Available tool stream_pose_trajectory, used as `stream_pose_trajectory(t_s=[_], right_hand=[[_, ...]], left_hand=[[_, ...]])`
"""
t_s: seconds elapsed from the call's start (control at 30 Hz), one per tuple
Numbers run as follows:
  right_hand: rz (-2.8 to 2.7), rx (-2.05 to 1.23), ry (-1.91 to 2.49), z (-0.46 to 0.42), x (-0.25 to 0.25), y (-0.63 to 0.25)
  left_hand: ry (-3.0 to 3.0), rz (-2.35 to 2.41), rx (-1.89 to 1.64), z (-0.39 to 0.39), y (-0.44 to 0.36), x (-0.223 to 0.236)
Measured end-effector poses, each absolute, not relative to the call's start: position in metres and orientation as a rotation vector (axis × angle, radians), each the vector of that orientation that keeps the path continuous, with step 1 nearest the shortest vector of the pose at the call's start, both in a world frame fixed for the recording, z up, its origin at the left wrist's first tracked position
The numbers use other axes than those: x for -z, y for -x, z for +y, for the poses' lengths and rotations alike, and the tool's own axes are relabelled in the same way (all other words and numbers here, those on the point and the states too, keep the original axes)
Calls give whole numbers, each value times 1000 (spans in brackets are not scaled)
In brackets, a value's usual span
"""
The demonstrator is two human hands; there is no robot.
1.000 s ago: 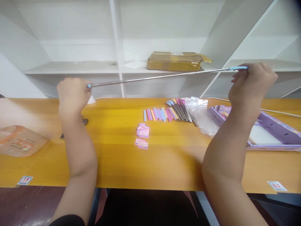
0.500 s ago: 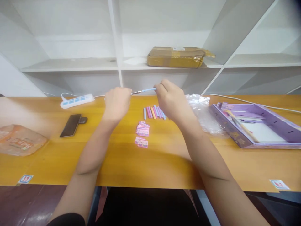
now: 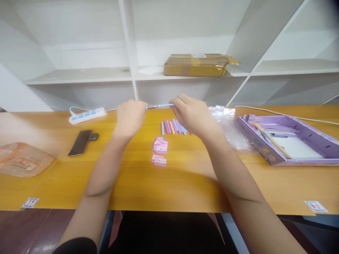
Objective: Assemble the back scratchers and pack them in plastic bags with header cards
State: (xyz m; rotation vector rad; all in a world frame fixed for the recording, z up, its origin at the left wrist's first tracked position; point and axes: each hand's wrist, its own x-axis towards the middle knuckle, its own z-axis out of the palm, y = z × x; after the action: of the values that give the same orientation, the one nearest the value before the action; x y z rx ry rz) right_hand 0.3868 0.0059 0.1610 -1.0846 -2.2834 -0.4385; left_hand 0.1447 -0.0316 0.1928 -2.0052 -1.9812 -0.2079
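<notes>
Between my hands, above the far part of the table, runs a slim pen-like stick [image 3: 156,106], light blue with a silvery dark section. My left hand [image 3: 131,116] is closed around its left end, and the fingers hide that end. The light-blue right end is pinched in the fingers of my right hand [image 3: 188,113]. Below lies a row of short pastel sticks [image 3: 171,127] in blue, purple, pink and orange, partly covered by my right hand. Nearer me are small pink printed cards [image 3: 160,145] in two overlapping groups.
At right stand a purple tray [image 3: 277,164] with pens and papers and a clear plastic bag [image 3: 233,132]. A power strip [image 3: 87,115], phone [image 3: 80,143] and orange plastic package [image 3: 26,160] lie left. A taped cardboard box [image 3: 196,65] rests on the shelf [image 3: 79,75].
The stick has come down slightly and is now nearly level. My right hand has shifted a little left and down, while both hands keep their hold.
</notes>
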Motion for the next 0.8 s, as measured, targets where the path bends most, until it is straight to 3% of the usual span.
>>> stream_pose_trajectory(t_s=[0.5,0.8], right_hand=[[-2345,448,1089,-12,-167,-380],[-2145,679,982,-6,-165,-389]], left_hand=[[1980,-1913,163,-38,-135,-203],[1911,-1765,420,-36,-132,-202]])
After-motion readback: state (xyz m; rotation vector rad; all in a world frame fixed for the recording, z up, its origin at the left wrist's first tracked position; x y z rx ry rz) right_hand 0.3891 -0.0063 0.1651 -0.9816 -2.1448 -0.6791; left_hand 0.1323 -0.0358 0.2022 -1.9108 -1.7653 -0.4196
